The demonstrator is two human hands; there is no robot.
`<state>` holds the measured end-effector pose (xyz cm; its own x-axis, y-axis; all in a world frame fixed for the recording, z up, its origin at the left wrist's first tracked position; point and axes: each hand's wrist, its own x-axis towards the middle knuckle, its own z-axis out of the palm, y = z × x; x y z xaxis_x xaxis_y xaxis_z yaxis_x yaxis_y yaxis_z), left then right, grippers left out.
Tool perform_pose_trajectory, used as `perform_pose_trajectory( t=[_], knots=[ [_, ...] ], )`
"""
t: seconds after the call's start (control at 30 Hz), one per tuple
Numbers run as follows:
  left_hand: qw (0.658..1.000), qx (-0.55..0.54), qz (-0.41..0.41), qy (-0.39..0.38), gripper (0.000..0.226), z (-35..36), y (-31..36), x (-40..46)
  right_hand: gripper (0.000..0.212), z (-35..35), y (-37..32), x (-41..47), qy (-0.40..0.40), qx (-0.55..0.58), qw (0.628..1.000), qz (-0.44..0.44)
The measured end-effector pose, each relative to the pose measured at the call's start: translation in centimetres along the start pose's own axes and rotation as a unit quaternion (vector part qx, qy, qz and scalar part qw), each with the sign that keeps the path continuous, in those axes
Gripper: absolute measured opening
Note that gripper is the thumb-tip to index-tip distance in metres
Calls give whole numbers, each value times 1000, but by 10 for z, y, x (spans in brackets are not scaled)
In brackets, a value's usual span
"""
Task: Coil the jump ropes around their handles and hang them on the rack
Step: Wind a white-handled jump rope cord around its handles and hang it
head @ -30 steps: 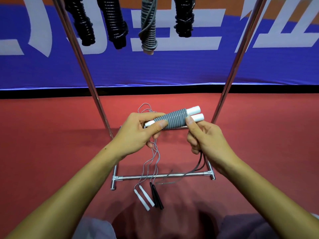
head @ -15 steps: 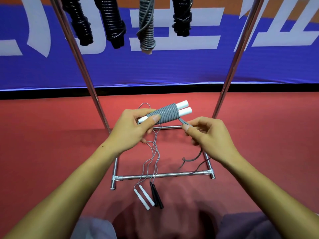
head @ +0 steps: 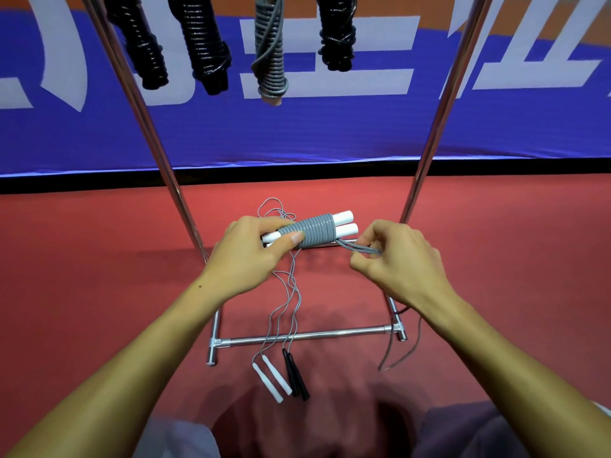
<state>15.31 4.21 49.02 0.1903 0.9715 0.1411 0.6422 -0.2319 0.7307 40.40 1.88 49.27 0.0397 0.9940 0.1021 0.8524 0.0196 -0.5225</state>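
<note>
My left hand (head: 251, 256) grips a pair of white handles wound with grey rope (head: 314, 230), held level in front of the rack. To its right, my right hand (head: 393, 259) pinches the rope's free end (head: 358, 248), which runs out taut from the coil. Several coiled ropes hang from the top of the rack: three black ones (head: 201, 44) and a grey one (head: 271, 54). On the red floor lie loose ropes, one with white handles (head: 271, 380) and one with black handles (head: 295, 375); their thin cords trail up behind my left hand.
The metal rack's two slanted uprights (head: 155, 143) stand on either side of my hands, and its base bar (head: 307, 337) lies on the red floor. A blue banner (head: 330, 133) runs along the back. A dark cord (head: 401, 355) trails by the right foot of the rack.
My right hand moved off the coil to the right and drew the rope's free end out taut. The handle bundle stayed in my left hand.
</note>
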Motion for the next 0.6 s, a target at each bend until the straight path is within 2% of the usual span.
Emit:
perform_pose_trajectory(
  t=[0.13,0.23,0.43,0.53,0.6],
  knots=[
    [999,27,1,-21,28,0,-4,-1,24,2,7,-1,33,-157,980,-118],
    [999,34,1,-28,26,-3,-7,0,25,3,10,-1,59,-208,956,-199],
    [995,79,-14,-65,35,0,-9,0,33,8,18,5,22,-257,938,-231],
    [993,81,-12,-80,25,2,-9,0,42,9,15,3,-5,-290,925,-245],
    [990,72,-9,-119,17,2,-10,0,41,7,12,-1,-46,-282,925,-250]
  ],
)
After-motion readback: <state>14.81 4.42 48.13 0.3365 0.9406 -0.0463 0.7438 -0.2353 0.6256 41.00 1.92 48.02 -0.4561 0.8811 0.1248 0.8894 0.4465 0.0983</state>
